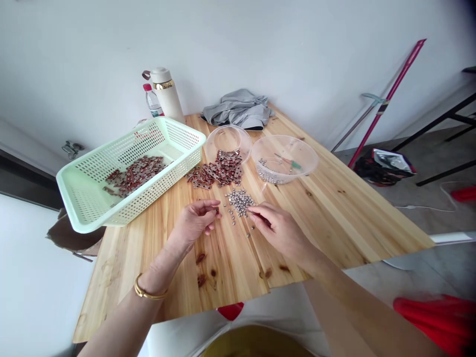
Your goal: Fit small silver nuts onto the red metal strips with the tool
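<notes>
My left hand (195, 220) is held above the wooden table with thumb and forefinger pinched together. A small dark reddish bit shows at its fingertips, too small to name for certain. My right hand (277, 228) has its fingertips pinched at the right edge of a pile of small silvery metal pieces (240, 199), round like nuts or beads. What lies between those fingers is hidden. Behind the pile is a heap of flat reddish-brown metal strips with holes (219, 171), partly spilling from a tilted clear plastic tub (228, 133).
A pale green basket (89, 218) with more reddish strips stands left. A clear round bowl (310, 158) at right holds silvery pieces and a green-handled screwdriver (293, 163). Behind are a white flask (169, 94), a water bottle (152, 101) and grey cloth (238, 109).
</notes>
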Demonstrator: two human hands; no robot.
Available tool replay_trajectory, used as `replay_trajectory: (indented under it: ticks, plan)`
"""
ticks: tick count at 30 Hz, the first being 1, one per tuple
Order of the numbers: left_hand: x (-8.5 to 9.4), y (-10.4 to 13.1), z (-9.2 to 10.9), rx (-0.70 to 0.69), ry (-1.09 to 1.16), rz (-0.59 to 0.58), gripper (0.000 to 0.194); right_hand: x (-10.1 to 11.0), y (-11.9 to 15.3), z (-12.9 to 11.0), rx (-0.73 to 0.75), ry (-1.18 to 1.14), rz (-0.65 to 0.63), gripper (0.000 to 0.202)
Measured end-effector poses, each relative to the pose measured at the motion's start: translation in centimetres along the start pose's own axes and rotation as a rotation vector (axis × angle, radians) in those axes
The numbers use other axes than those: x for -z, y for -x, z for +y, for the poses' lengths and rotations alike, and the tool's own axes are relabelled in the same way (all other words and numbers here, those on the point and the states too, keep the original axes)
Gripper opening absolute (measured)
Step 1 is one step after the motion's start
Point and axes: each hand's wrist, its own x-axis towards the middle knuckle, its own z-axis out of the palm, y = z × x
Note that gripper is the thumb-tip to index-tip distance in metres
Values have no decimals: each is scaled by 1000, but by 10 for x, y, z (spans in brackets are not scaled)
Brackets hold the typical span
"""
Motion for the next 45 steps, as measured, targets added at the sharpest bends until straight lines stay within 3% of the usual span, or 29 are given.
replay_trajectory:
  ticks: [6, 12, 16, 24, 30, 35, 40, 45]
  plan:
    - [2, 0, -7, -25, -124, 40, 15, 5, 1, -4, 26, 81, -113, 11]
    - [5, 2, -18, -255, -430, 135, 10, 21, 6, 13, -40, 99, -150, 7]
    - [5, 3, -21, -222, -509, 166, 12, 19, 7, 9, -14, 110, -227, 7]
    - [3, 2, -27, -319, -611, 159, 8, 7, -8, 10, -50, 122, -127, 5]
    - [6, 0, -30, -370, -674, 155, 8, 3, -24, 7, -39, 262, -219, 7]
    - [7, 0, -32, -379, -656, 154, 9, 3, -25, 7, 49, 430, -207, 15]
    - [6, 0, -31, -342, -572, 144, 11, -8, -29, -6, -13, 147, -71, 13]
    - [11, 0, -26, -212, -349, 88, 11, -26, -40, -32, -18, -76, -69, 15]
